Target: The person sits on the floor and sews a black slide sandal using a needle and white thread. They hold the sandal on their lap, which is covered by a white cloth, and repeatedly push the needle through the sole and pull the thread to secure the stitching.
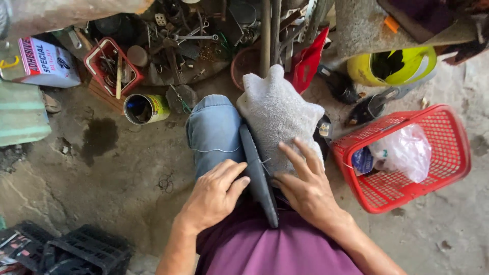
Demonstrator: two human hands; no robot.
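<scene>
Sole, dark flat rubber shoe piece (pixel 259 175), stands on edge across lap, between knees, thin thread at its edge. Left hand (pixel 214 196) curls fingers over near left side, gripping. Right hand (pixel 305 186) lies flat, fingers spread, pressing grey-white towelling cloth (pixel 277 114) just right. Judged step: steadying for stitching; next move calls for firm pinch on thread. Red plastic mesh basket (pixel 448 153) far right.

We are looking down at a rough repair workshop on a stained bare concrete floor (pixel 127 168), where a heap of dark metal spanners and scrap parts (pixel 188 40), a small red plastic tray of tools (pixel 109 66), an open glue tin (pixel 145 108) and a red plastic mesh basket (pixel 448 153) are lying about.
</scene>
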